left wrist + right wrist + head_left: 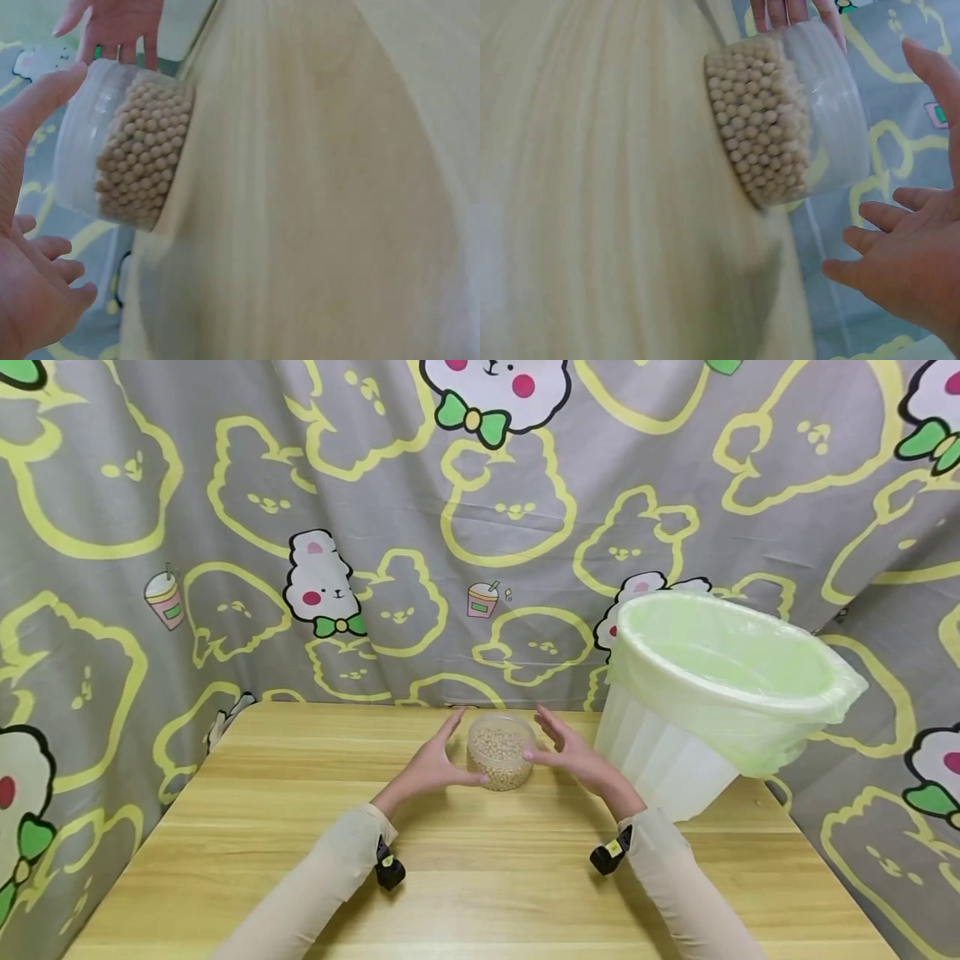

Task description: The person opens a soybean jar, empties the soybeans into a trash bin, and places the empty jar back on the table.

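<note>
A clear round plastic tub [502, 752] stands upright on the wooden table, more than half full of small round beige balls [754, 120]. My left hand [435, 764] is just left of it, fingers spread and thumb reaching toward the tub's near side. On the other side, my right hand [576, 758] faces it the same way, with its thumb overlapping the tub's edge in the head view. Neither hand grips the tub. In the left wrist view the thumb [56, 94] is right at the rim, and the other fingers stand apart from the wall.
To the right stands a tall white bin [652, 760] lined with a pale green bag [750, 702] folded over its rim. A grey curtain [405, 527] with cartoon prints hangs behind the table [495, 877] and along both sides. Each wrist wears a small black camera [388, 868].
</note>
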Action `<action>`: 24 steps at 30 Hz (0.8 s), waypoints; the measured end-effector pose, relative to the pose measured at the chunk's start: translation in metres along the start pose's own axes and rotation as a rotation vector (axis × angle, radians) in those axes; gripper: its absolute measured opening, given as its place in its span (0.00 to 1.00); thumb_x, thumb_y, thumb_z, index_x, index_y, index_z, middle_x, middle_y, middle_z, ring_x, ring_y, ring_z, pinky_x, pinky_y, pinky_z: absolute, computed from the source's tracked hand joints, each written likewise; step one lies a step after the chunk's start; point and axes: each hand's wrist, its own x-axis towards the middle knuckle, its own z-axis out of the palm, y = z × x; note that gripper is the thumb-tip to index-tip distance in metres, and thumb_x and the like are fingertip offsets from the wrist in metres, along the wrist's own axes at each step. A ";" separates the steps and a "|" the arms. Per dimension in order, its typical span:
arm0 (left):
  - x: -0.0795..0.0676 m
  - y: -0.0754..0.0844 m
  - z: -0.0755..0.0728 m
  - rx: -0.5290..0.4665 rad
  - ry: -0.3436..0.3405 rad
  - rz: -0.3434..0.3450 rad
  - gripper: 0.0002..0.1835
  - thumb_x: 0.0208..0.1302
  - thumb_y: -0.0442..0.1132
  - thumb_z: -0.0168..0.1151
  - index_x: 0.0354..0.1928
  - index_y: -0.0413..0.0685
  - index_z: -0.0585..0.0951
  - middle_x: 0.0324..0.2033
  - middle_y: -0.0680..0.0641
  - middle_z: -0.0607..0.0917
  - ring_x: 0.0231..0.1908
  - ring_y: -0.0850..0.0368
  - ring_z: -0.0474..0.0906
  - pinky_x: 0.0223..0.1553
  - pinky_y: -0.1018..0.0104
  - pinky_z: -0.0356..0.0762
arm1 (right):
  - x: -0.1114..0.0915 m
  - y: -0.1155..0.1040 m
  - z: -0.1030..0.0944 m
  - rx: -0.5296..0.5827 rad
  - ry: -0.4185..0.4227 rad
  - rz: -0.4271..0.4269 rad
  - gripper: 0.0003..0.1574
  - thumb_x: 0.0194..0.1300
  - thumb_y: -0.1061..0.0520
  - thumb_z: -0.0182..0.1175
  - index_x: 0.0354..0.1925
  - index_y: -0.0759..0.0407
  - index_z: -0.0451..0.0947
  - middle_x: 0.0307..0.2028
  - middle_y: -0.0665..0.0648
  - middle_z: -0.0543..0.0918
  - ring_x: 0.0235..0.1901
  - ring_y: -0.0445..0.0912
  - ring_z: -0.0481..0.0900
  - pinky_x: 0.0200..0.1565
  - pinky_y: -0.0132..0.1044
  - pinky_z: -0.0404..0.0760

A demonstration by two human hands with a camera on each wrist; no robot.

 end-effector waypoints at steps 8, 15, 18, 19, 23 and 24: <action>0.004 -0.011 0.015 -0.245 -0.049 -0.053 0.73 0.42 0.44 0.87 0.83 0.60 0.43 0.82 0.44 0.48 0.81 0.43 0.43 0.79 0.43 0.47 | 0.002 0.020 0.003 0.157 -0.058 0.054 0.74 0.58 0.61 0.75 0.82 0.59 0.33 0.81 0.66 0.46 0.81 0.62 0.43 0.79 0.59 0.44; 0.008 -0.017 0.022 -0.314 -0.072 -0.043 0.73 0.43 0.35 0.85 0.83 0.51 0.41 0.80 0.44 0.55 0.81 0.44 0.46 0.80 0.44 0.45 | 0.006 0.032 0.008 0.163 -0.055 0.059 0.74 0.55 0.64 0.76 0.82 0.62 0.35 0.80 0.67 0.49 0.80 0.62 0.45 0.79 0.57 0.42; 0.009 -0.017 0.023 -0.285 -0.075 -0.028 0.69 0.43 0.33 0.85 0.82 0.51 0.46 0.79 0.45 0.60 0.80 0.44 0.50 0.80 0.43 0.46 | 0.007 0.034 0.010 0.143 -0.058 0.045 0.70 0.55 0.66 0.75 0.82 0.61 0.40 0.80 0.66 0.50 0.80 0.61 0.45 0.79 0.57 0.40; 0.010 -0.018 0.023 -0.272 -0.076 -0.025 0.68 0.43 0.33 0.85 0.82 0.51 0.48 0.78 0.45 0.61 0.79 0.44 0.51 0.80 0.43 0.46 | 0.008 0.035 0.010 0.134 -0.062 0.037 0.69 0.55 0.66 0.75 0.81 0.61 0.43 0.80 0.65 0.50 0.80 0.61 0.45 0.79 0.57 0.41; 0.013 -0.018 0.024 -0.211 -0.074 -0.005 0.65 0.42 0.33 0.85 0.81 0.52 0.54 0.78 0.45 0.62 0.79 0.43 0.54 0.79 0.44 0.48 | 0.010 0.035 0.012 0.095 -0.069 0.020 0.64 0.54 0.67 0.74 0.80 0.63 0.49 0.80 0.65 0.51 0.80 0.62 0.44 0.79 0.56 0.41; 0.013 -0.018 0.024 -0.199 -0.071 -0.003 0.65 0.42 0.33 0.85 0.81 0.52 0.54 0.78 0.44 0.62 0.78 0.42 0.55 0.79 0.44 0.48 | 0.011 0.035 0.013 0.086 -0.069 0.019 0.63 0.54 0.67 0.74 0.80 0.64 0.50 0.80 0.66 0.51 0.80 0.63 0.44 0.79 0.56 0.42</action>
